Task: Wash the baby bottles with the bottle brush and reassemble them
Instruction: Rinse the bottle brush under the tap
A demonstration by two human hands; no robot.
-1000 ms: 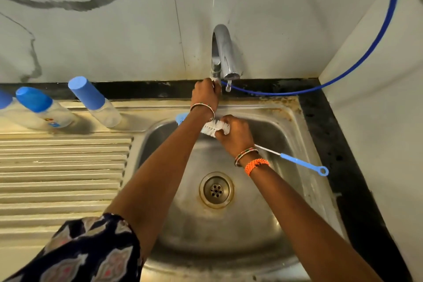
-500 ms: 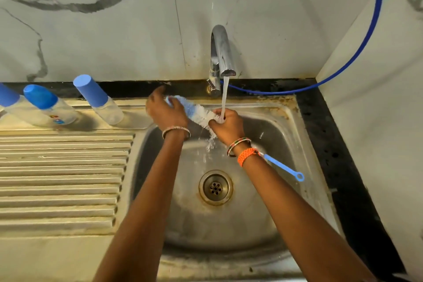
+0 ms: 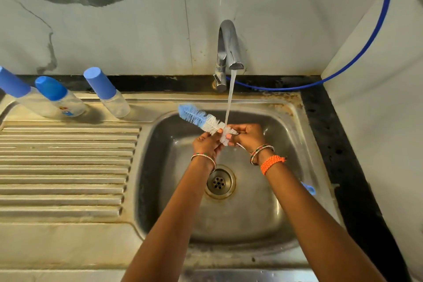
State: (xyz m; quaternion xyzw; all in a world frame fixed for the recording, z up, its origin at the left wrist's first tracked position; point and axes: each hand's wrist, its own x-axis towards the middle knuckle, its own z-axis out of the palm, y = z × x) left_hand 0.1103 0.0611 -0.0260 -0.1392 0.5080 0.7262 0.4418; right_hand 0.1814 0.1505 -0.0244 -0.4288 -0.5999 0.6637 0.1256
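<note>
both forearms reach forward from the bottom edge over the steel sink [image 3: 295, 135], whose basin holds a round drain [image 3: 219, 182] between the two wrists. just past the right forearm, the blue loop end of the brush handle [image 3: 309, 189] pokes out over the basin's right side. the left hand [image 3: 207, 144], with a thin beaded bangle at the wrist, has its fingers curled up around the white lower bristles of the bottle brush [image 3: 203, 120], thumb pressed against them. the right hand [image 3: 250, 135], wearing beaded bangles and an orange woven band, is closed on the brush where the bristles meet the wire stem, fingers folded tight around it. the brush lies tilted, its blue tip pointing up and to the left above the basin's far left corner. a stream of water [image 3: 230, 98] falls from the chrome tap [image 3: 229, 48] straight onto the white bristles between the hands. to the left, the ribbed draining board [image 3: 68, 167] runs beside the basin, and at its far edge three baby bottles stand capped in blue: the nearest bottle [image 3: 107, 94] closest to the basin, a middle bottle [image 3: 59, 97] with a printed label, and a third bottle [image 3: 16, 89] partly cut by the frame edge. a blue hose [image 3: 366, 48] curves along the marbled wall behind the tap.
</note>
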